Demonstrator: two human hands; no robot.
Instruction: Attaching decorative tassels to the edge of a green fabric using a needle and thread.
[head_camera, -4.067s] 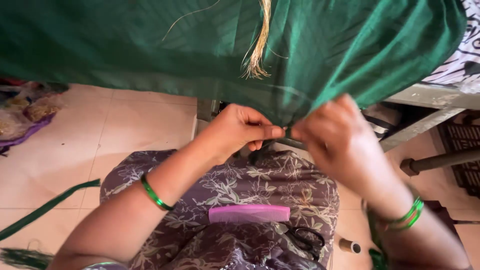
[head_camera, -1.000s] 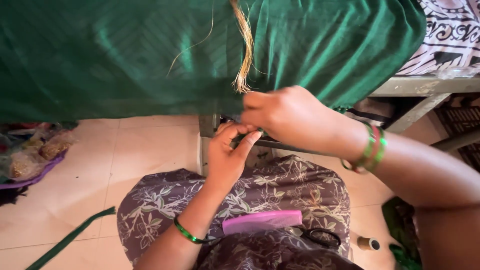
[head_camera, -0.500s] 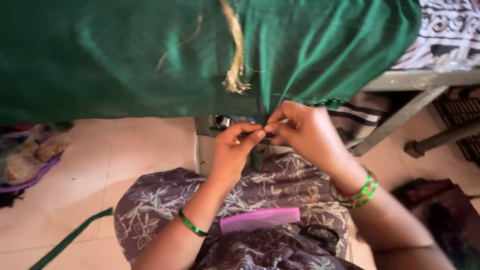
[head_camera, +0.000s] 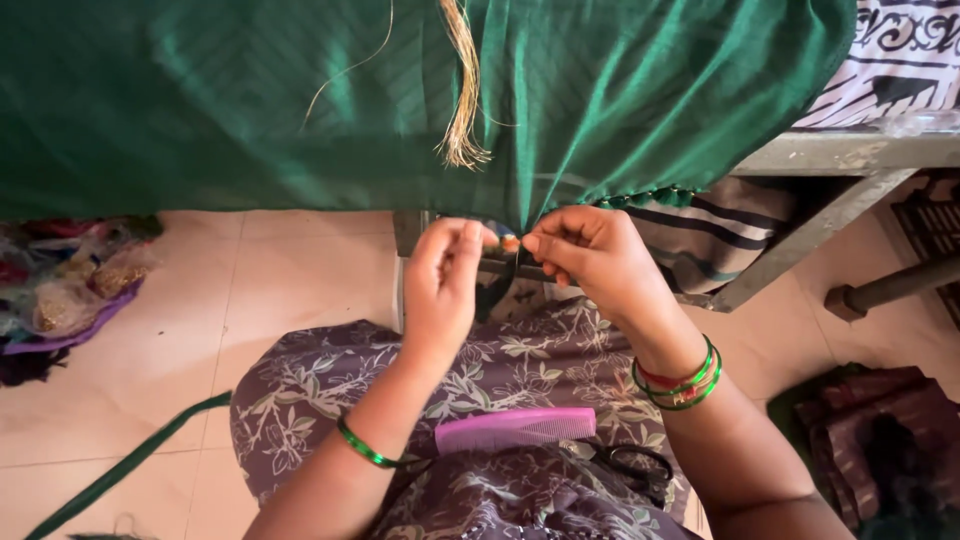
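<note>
A wide green cloth (head_camera: 620, 90) hangs from a table edge across the top of the view, with a golden thread tassel (head_camera: 462, 100) dangling on it. My left hand (head_camera: 445, 285) and my right hand (head_camera: 590, 255) meet at the cloth's lower hem, fingertips pinched together on a small orange-green bead or knot (head_camera: 510, 242) at the edge. A row of small green beads (head_camera: 650, 196) runs along the hem to the right of my right hand. Both wrists wear green bangles.
A pink comb (head_camera: 515, 430) and black scissors (head_camera: 635, 468) lie on my lap on floral purple fabric (head_camera: 310, 390). A metal table frame (head_camera: 830, 200) stands right. Bags of coloured material (head_camera: 60, 290) lie left on the tiled floor, a green strip (head_camera: 130, 465) lower left, dark cloth (head_camera: 880, 430) lower right.
My right hand came down from higher on the cloth to the hem, joining my left hand. The view shifted slightly left; the tassel now hangs above my left hand.
</note>
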